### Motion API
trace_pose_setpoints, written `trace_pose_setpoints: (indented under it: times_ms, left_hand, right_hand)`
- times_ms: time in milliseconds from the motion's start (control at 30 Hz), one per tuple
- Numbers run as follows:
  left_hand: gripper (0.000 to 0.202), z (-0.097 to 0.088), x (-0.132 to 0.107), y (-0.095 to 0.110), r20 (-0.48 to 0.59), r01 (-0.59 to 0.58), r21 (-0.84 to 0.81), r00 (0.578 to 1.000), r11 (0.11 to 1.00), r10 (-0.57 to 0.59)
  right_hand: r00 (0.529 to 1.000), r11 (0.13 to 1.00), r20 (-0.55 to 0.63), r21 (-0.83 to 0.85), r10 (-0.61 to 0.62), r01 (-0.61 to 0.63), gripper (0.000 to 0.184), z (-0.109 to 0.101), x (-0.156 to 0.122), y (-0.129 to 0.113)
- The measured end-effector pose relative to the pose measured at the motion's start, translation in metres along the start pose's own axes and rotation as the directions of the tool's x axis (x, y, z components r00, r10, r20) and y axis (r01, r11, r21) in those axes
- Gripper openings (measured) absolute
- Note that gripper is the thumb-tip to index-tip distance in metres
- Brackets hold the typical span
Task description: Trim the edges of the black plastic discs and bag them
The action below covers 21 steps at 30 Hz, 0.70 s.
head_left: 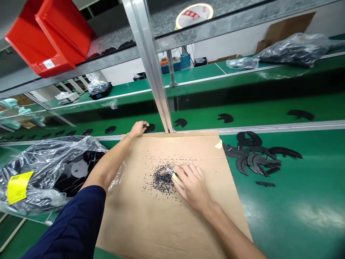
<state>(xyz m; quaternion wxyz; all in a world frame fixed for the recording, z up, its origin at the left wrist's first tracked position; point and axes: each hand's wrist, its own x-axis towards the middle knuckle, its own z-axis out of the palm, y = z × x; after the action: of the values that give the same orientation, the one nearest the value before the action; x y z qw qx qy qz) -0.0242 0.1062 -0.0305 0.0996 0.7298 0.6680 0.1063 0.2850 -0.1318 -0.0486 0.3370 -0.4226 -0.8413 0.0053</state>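
Shavings (161, 180), gritty, black, beside right hand (192, 185) (left hand (138, 128) grips curved black part (151, 127)).

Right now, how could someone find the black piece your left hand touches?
Find the brown cardboard sheet and follow its far edge to the silver upright post. Just left of it lies a flat black plastic piece, the only one the left hand touches.

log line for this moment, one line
left hand: on black part at far edge of cardboard | right hand: on pale tool beside black chips
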Motion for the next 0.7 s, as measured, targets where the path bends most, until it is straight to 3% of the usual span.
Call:
trace_pose_setpoints:
  times_ms: [100, 200, 333, 433, 467, 500, 600, 700]
  left_hand:
    - [0.033, -0.004, 0.004, 0.005, -0.026, 0.003, 0.044, 1.0, 0.999, -0.002]
    - [0.022, -0.014, -0.002, 0.02, -0.126, -0.042, 0.08, 0.991, 0.996, 0.052]
    - [0.025, -0.017, -0.035, 0.066, -0.241, -0.23, 0.132, 0.936, 0.964, 0.256]
    - [0.023, -0.004, -0.059, 0.119, -0.159, -0.443, 0.178, 0.868, 0.879, 0.47]
    - [0.025, 0.002, -0.061, 0.138, -0.033, -0.559, 0.253, 0.811, 0.79, 0.585]
    - [0.025, 0.007, -0.061, 0.156, 0.1, -0.612, 0.309, 0.782, 0.728, 0.615]
    - [0.021, 0.017, -0.043, 0.2, 0.16, -0.525, 0.327, 0.851, 0.786, 0.501]
    - [0.032, 0.016, -0.019, 0.224, 0.183, -0.354, 0.307, 0.933, 0.883, 0.311]
  right_hand:
    - [1.0, 1.0, 0.009, -0.003, 0.011, -0.011, 0.023, -0.002, 0.0, -0.001]
    - [1.0, 1.0, 0.007, -0.013, 0.02, -0.02, 0.024, -0.003, 0.0, -0.001]
    - [1.0, 1.0, 0.005, 0.0, 0.023, -0.023, 0.027, -0.002, -0.002, -0.001]
    - [1.0, 1.0, 0.019, 0.007, 0.017, -0.017, 0.027, 0.001, -0.003, -0.001]
    - [1.0, 1.0, 0.03, 0.002, 0.011, -0.011, 0.026, 0.002, -0.003, 0.0]
    - [0.999, 1.0, 0.044, -0.002, -0.003, 0.003, 0.025, 0.003, -0.003, 0.0]
    - [0.991, 0.997, 0.112, 0.003, -0.077, 0.077, 0.025, 0.005, -0.003, 0.002]
    - [0.973, 0.986, 0.159, 0.016, -0.165, 0.165, 0.029, 0.004, -0.003, 0.004]
